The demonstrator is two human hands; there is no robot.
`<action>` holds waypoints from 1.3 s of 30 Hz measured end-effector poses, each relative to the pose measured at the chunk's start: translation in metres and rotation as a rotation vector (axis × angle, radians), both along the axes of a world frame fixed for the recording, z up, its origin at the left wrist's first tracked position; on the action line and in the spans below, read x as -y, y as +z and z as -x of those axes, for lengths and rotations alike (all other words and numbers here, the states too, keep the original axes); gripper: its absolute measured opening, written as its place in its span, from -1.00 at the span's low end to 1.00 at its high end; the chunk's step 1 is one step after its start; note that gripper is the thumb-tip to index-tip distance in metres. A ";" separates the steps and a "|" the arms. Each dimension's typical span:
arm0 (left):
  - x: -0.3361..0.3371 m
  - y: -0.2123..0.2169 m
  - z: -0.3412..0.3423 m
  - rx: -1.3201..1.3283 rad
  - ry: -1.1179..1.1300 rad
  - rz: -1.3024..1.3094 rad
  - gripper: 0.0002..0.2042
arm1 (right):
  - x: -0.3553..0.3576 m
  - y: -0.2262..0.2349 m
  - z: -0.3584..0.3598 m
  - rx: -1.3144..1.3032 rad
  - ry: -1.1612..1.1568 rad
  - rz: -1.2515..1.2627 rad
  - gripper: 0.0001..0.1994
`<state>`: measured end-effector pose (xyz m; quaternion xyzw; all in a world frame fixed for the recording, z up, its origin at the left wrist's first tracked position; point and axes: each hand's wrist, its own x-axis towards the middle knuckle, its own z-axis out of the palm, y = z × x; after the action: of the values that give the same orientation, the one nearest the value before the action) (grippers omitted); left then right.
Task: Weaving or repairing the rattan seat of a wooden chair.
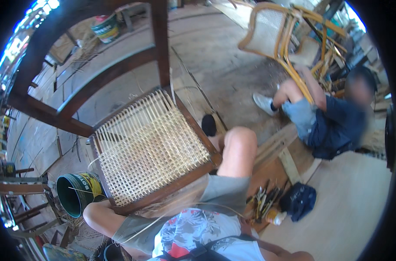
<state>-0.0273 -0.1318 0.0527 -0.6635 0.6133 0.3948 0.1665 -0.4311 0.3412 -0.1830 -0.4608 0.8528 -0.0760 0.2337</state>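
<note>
A dark wooden chair frame (163,52) leans across my knees, its seat panel (152,150) woven from pale cane strands. The weave is dense at the near side; toward the backrest, strands run mostly one way with gaps between. A loose cane strand (163,216) arcs over my lap and shirt, its right end near my right side. My right arm (280,251) bends at the lower edge. What seems to be my right hand (246,227) shows dimly beside my hip, near that strand's end, its fingers blurred. My left hand is out of sight.
A green bucket (72,195) lies tipped by my left knee. Hand tools (265,202), a small bottle (275,216) and a dark cap (299,201) lie at my right. Beyond, a seated person (332,122) holds a rattan chair (267,32). Another bucket (106,29) stands far left.
</note>
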 end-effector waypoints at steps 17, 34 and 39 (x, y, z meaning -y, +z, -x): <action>0.066 0.119 0.135 -0.526 -0.606 0.328 -0.62 | 0.147 0.267 0.195 -0.282 0.074 -0.744 -0.76; 0.117 0.015 0.325 -1.137 -0.235 -0.201 -0.67 | 0.569 0.348 0.127 0.415 0.642 0.404 -0.86; 0.148 -0.001 0.344 -1.236 0.229 -0.247 -0.74 | 0.624 0.280 0.145 0.785 0.383 0.274 -0.76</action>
<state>-0.3712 -0.2802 0.0516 -0.3504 0.4712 0.7878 -0.1859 -0.5762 -0.2825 0.0969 -0.5732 0.5812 -0.3121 0.4860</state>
